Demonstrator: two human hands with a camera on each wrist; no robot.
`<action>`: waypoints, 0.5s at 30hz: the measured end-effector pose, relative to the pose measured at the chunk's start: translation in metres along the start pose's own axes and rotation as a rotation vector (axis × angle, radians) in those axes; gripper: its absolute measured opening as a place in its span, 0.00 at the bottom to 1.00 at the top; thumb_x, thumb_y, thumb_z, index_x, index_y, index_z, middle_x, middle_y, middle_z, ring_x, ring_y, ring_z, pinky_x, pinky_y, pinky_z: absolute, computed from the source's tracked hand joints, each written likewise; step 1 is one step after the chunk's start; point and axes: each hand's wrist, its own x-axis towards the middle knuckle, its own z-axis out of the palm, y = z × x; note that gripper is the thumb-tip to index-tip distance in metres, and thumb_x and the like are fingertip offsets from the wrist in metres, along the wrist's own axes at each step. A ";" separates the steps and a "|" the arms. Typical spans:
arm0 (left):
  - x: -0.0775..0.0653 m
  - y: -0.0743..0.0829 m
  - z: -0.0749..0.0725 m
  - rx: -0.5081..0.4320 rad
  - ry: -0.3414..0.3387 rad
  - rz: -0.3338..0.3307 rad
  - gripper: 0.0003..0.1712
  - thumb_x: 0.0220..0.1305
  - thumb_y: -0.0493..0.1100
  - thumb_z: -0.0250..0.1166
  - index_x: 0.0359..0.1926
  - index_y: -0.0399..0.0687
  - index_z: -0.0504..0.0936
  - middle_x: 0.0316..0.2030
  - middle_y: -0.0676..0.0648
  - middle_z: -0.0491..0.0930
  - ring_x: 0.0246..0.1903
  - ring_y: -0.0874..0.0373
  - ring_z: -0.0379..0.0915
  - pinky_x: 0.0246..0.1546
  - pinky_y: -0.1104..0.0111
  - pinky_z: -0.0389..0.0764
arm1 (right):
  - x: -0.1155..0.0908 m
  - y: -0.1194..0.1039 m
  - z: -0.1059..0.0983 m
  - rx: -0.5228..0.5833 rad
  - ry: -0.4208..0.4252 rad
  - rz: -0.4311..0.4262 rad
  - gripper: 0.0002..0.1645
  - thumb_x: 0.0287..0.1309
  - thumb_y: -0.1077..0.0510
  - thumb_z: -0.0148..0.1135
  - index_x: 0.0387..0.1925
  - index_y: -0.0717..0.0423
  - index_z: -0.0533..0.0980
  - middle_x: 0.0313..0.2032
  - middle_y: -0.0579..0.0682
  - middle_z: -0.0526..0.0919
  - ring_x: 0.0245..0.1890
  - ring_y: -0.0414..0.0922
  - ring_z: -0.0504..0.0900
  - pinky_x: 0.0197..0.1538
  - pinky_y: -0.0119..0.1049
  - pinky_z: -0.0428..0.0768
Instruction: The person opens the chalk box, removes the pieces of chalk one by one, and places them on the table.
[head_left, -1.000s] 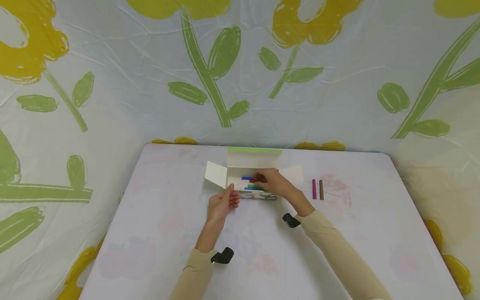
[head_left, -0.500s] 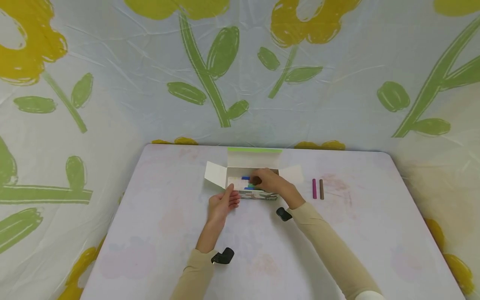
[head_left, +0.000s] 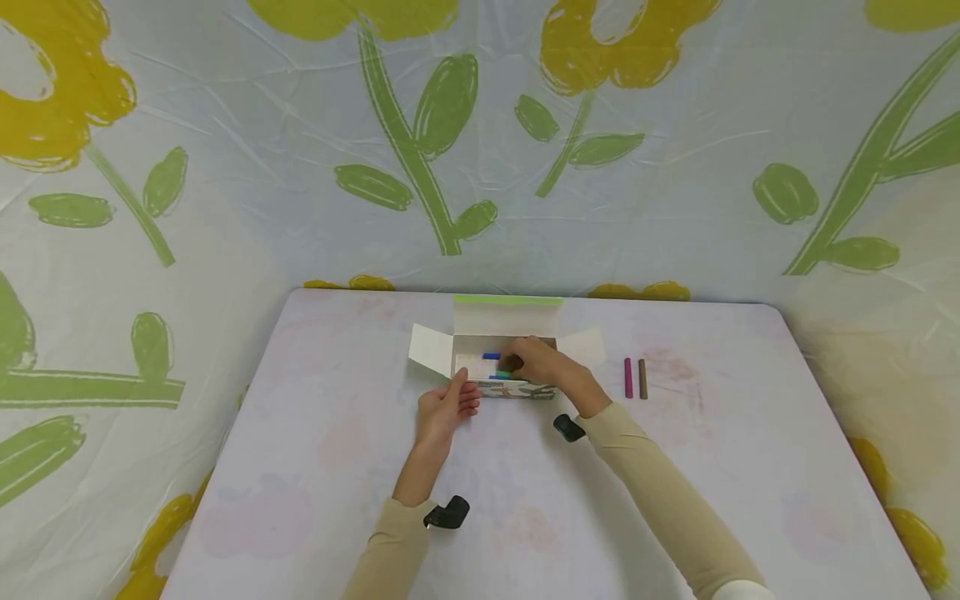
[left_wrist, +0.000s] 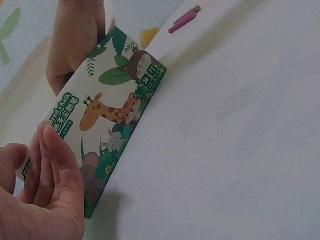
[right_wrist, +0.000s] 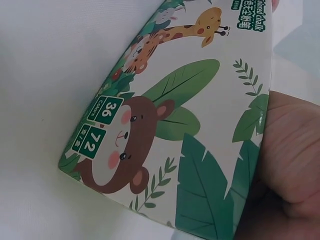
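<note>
An open chalk box [left_wrist: 107, 107] stands at the back middle of the table, with animals printed on its front and lettering that reads chalk. My left hand [head_left: 441, 412] grips the front wall near its left corner, thumb at the rim and fingers against the printed face. Inside the box lie chalk sticks, among them a blue chalk [head_left: 491, 356] and a green chalk [head_left: 503, 373]. My right hand [head_left: 538, 360] reaches down into the box's right part with bent fingers. Its fingertips are hidden in the head view and behind the wall in the right wrist view.
A magenta chalk [head_left: 628, 377] and a brown chalk [head_left: 642, 379] lie side by side to the right of the box. White side flaps [head_left: 431, 348] and a raised lid [head_left: 508, 317] spread from the box. A flower-printed curtain [head_left: 300, 208] hangs behind the table.
My right hand has shifted slightly left inside the box since a second ago, covering the red chalk seen then. My left hand stays on the front wall.
</note>
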 end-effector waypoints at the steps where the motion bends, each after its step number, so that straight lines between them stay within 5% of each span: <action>1: 0.000 0.000 0.000 -0.003 0.000 -0.003 0.25 0.71 0.52 0.69 0.36 0.29 0.85 0.27 0.44 0.86 0.24 0.61 0.81 0.28 0.73 0.84 | -0.001 0.000 0.000 0.001 -0.001 -0.006 0.11 0.60 0.74 0.68 0.46 0.69 0.83 0.42 0.60 0.86 0.42 0.52 0.85 0.49 0.43 0.85; 15: 0.000 0.000 0.000 0.005 0.003 -0.013 0.26 0.71 0.53 0.69 0.38 0.28 0.85 0.27 0.45 0.86 0.24 0.62 0.80 0.28 0.73 0.84 | -0.020 0.004 -0.010 0.114 0.157 -0.181 0.19 0.63 0.73 0.66 0.55 0.71 0.78 0.46 0.62 0.86 0.47 0.55 0.85 0.52 0.49 0.85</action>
